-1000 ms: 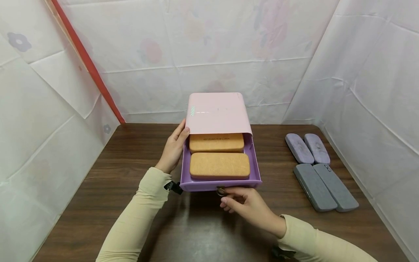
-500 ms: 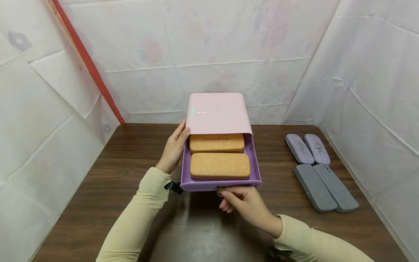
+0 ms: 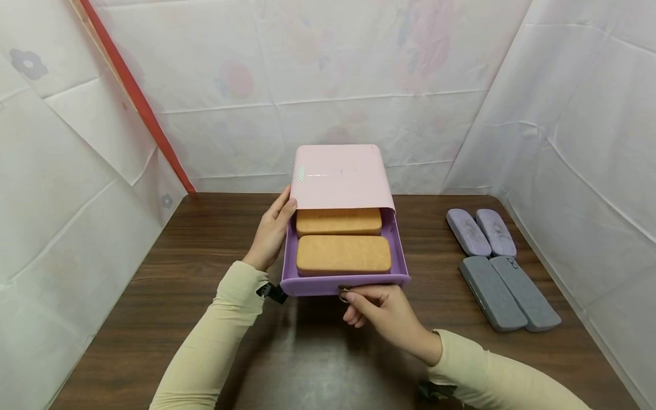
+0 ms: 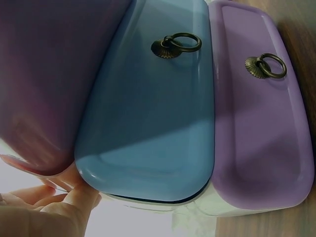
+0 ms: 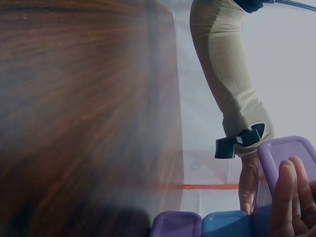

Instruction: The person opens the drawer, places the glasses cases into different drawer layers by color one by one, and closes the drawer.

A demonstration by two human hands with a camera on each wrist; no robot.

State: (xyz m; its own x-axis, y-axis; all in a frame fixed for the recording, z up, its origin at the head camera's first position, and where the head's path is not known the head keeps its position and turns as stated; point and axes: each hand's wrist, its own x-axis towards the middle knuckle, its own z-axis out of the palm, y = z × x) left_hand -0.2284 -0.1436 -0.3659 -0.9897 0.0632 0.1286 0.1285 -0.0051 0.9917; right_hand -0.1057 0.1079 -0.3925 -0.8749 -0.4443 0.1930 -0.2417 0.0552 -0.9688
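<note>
A small drawer cabinet with a pink top point(image 3: 342, 176) stands at the back middle of the table. Its purple top drawer point(image 3: 312, 287) is pulled out and bears two tan glasses cases, a front one point(image 3: 343, 254) and a rear one point(image 3: 338, 223) partly under the cabinet top. My right hand point(image 3: 393, 318) pinches the ring pull point(image 3: 343, 295) on the drawer front between thumb and forefinger. Against the cabinet's left side rests my left hand point(image 3: 268, 236), fingers extended. In the left wrist view, a blue drawer point(image 4: 153, 113) and a lower purple drawer point(image 4: 266, 143) are closed.
Two grey glasses cases point(image 3: 493, 293) lie on the table's right side. Behind them are two lilac cases point(image 3: 468, 232), side by side. White patterned sheets point(image 3: 333, 85) enclose the back and sides of the brown table point(image 3: 195, 256).
My right thumb has come down on the ring pull. The purple drawer and its tan cases have slid slightly back toward the cabinet. My left hand stays in place.
</note>
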